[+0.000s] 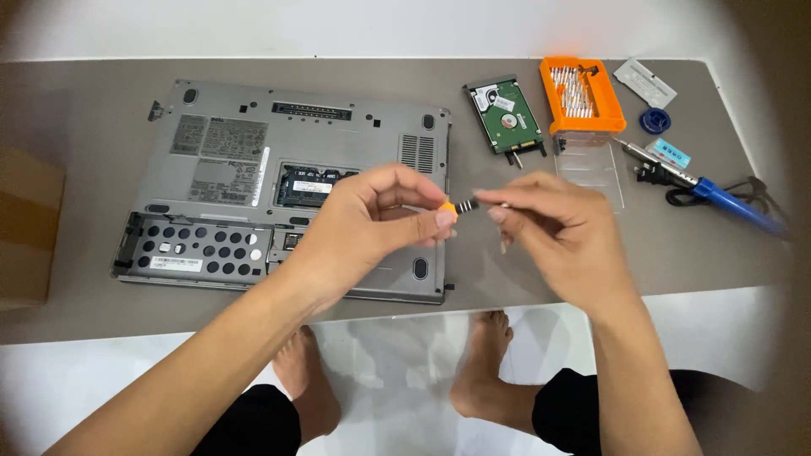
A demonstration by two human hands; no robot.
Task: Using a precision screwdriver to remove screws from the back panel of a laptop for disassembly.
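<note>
A grey laptop lies bottom-up on the grey table, with its memory bay and drive bay uncovered. Above its front right corner my left hand grips a small screwdriver with an orange handle and a black-and-silver collar. My right hand meets it from the right, its fingertips pinched at the screwdriver's tip; the bit itself is blurred.
A bare hard drive lies right of the laptop. Beside it stand an orange bit case and its clear lid. A blue-handled soldering iron, a small blue spool and packets lie at the right. A cardboard box stands left.
</note>
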